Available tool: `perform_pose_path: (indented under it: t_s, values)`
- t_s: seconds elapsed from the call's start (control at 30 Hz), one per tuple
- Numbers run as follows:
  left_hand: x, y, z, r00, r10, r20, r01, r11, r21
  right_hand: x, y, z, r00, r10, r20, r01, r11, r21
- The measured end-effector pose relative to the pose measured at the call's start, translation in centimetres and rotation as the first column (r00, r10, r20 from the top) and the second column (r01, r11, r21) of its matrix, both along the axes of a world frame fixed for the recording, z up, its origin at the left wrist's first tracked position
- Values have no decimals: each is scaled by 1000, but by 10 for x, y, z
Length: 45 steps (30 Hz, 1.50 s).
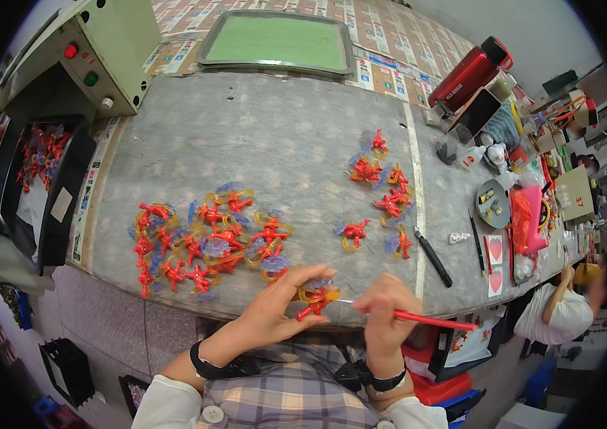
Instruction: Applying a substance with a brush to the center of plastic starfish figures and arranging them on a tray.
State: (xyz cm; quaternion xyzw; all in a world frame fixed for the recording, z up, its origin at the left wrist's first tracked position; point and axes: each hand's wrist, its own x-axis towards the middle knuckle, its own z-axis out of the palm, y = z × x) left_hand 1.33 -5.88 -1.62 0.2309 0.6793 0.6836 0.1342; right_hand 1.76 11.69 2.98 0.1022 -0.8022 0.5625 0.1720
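My left hand (pixel 282 304) pinches a small red figure with a yellow ring (pixel 316 300) at the table's near edge. My right hand (pixel 386 307) grips a red paintbrush (pixel 428 319), its tip touching that figure. A large cluster of similar red, yellow and translucent blue figures (pixel 207 243) lies to the left on the grey table (pixel 275 143). A smaller scattered group of such figures (pixel 382 193) lies to the right.
A grey control box with coloured buttons (pixel 100 53) stands at the back left, a green-topped tray (pixel 278 39) at the back. A black bin of red pieces (pixel 42 171) sits left. Black tools (pixel 433 257), a red flask (pixel 468 75) and clutter lie right. Another person (pixel 568 307) sits at lower right.
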Motion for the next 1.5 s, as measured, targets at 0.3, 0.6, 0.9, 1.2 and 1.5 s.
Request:
perform_pose_path:
  t_s: [0.3, 0.6, 0.9, 1.2, 1.5]
  values:
    - [1, 0, -3, 997, 17, -70, -22, 996, -82, -6, -4, -5, 992, 31, 125, -30, 999, -17]
    - [-1, -2, 0, 1000, 26, 10, -24, 991, -134, 4, -3, 1, 986, 165, -4, -164, 983, 77]
    - [-1, 0, -6, 977, 78, -197, -118, 972, -205, 6, 3, -2, 978, 209, 15, -209, 968, 141]
    - [-4, 5, 0, 809, -18, -587, -267, 879, -395, -25, 23, -8, 971, -225, 83, 192, 936, 296]
    - [-2, 4, -16, 716, 53, -696, -547, 661, -513, -35, 20, -45, 987, -132, 90, 27, 691, 722]
